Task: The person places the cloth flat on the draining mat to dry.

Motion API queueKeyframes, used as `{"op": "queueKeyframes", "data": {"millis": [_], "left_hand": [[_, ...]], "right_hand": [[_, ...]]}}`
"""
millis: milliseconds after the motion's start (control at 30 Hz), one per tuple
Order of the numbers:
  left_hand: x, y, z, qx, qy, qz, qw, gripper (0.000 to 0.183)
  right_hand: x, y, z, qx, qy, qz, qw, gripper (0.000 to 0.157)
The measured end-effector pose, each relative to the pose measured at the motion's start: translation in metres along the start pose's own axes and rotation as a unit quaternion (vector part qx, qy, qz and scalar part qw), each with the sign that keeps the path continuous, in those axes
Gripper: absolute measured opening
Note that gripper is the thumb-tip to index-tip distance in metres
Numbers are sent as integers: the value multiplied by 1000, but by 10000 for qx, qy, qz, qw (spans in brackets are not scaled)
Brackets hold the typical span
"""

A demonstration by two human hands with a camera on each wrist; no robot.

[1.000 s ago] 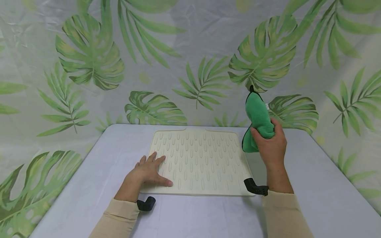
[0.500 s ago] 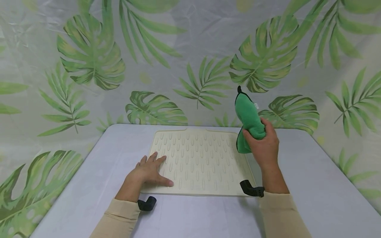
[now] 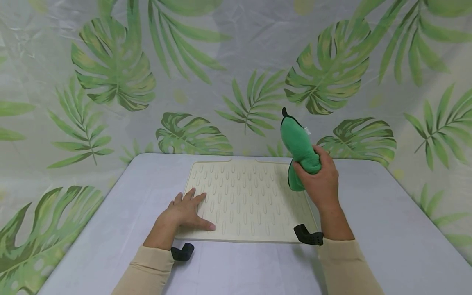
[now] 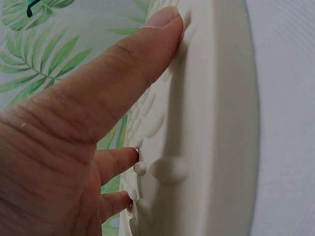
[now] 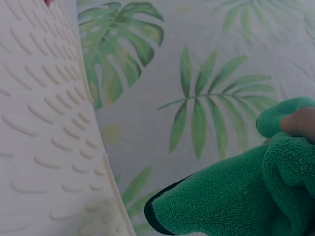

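Note:
A cream drying mat with rows of raised oval ridges [image 3: 239,196] lies flat on the table. Spread straight over its front left part, my left hand [image 3: 184,215] rests on it; the left wrist view shows the thumb [image 4: 142,59] at the ridges near the thick front edge [image 4: 231,147]. My right hand [image 3: 321,182] grips a bunched green terry cloth [image 3: 298,141] by its lower part, raised above the mat's right side. Dark piping edges the cloth, and a black loop tops it. Close up, the cloth's plush folds [image 5: 221,196] hide most of the right fingers.
A white cover drapes the table [image 3: 125,205]. Behind it hangs a leaf-printed curtain [image 3: 250,61]. Black camera mounts sit at both wrists, the left mount [image 3: 182,252] and the right mount [image 3: 307,235], low over the table.
My right hand has moved left with the green cloth, from beside the mat's right edge to over its right side. The left hand has stayed in place.

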State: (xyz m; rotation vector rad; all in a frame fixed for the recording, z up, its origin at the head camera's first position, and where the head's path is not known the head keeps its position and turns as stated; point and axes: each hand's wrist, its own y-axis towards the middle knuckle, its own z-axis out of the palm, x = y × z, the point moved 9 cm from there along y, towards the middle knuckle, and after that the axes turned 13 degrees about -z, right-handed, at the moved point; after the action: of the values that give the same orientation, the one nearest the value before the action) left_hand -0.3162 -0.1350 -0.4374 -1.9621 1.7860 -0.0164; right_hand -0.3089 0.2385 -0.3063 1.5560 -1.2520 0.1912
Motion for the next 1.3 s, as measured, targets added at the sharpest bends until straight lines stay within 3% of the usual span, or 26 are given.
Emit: {"op": "queueKeyframes", "data": {"millis": [400,1300], "left_hand": [[0,0,-2,-3,-32,-8,10000,119],[2,0,-1,81,-17,-38,10000,119]], "right_hand": [[1,0,16,230,-164,-327,9991,64],[19,-13,58,1258,-145,-657,9898,62]]}}
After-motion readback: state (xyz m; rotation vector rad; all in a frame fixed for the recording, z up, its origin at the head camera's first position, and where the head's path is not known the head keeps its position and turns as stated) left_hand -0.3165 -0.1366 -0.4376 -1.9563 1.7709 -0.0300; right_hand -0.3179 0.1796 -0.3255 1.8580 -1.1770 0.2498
